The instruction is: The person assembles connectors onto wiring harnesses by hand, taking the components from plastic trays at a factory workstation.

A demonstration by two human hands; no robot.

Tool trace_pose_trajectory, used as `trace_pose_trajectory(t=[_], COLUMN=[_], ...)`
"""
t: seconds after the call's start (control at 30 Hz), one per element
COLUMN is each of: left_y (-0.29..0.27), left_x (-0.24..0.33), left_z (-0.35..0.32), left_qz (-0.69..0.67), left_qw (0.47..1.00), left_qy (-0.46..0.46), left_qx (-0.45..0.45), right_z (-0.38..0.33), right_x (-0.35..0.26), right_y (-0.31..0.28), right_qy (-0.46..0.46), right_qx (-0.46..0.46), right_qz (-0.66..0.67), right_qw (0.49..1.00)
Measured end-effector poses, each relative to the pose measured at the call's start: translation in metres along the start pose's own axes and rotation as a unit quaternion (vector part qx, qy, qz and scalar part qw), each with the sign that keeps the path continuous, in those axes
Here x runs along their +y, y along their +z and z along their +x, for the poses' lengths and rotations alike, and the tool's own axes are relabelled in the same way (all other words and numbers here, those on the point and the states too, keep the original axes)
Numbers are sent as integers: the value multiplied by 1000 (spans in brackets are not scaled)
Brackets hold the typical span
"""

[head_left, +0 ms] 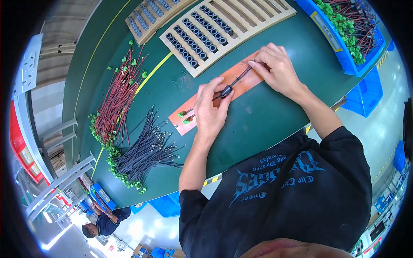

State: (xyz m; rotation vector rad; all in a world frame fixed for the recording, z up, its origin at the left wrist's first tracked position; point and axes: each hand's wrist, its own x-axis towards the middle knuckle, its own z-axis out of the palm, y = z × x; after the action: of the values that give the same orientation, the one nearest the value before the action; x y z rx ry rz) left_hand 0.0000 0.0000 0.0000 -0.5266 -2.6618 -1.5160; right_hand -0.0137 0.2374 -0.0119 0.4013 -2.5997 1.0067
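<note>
My left hand [210, 107] is closed, thumb and fingers pinching a black ferrite core [226, 91] that sits around a pair of dark wires [239, 80]. Up and to the right, my right hand [277, 71] pinches the far ends of these wires between thumb and forefinger. The wires run slanting from hand to hand above a copper-orange strip [247, 85] lying on the green table. Past my left hand, two green connectors [184, 117] on the wires' other end rest over the strip's near-left end. My left fingers hide part of the wires.
A wooden rack [236, 43] holding rows of black cores stands beyond my hands, beside a second rack [148, 36]. To the left lie bundles of red wires [116, 103] and black wires [144, 155] with green connectors. A blue bin [350, 64] of wires stands far right.
</note>
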Motion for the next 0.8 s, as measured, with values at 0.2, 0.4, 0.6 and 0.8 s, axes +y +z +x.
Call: trace_pose_trajectory(t=[0.2,0.4,0.6,0.8], left_y=[1,-16,-36,-54], left_x=[0,4,13,8], left_z=[0,5,12,28], left_qz=[17,-8,-82,-132], left_qw=[1000,997,991,965], left_qy=[10,72,-17,-86], left_qx=[4,-34,-108,-211], right_z=[-2,-1,0,-1], right_x=[4,-1,-8,-14], right_y=[-4,-7,-10,-7], right_qy=[7,25,24,20], right_qx=[12,5,7,23], right_qz=[5,21,14,23], right_qw=[1000,999,1000,999])
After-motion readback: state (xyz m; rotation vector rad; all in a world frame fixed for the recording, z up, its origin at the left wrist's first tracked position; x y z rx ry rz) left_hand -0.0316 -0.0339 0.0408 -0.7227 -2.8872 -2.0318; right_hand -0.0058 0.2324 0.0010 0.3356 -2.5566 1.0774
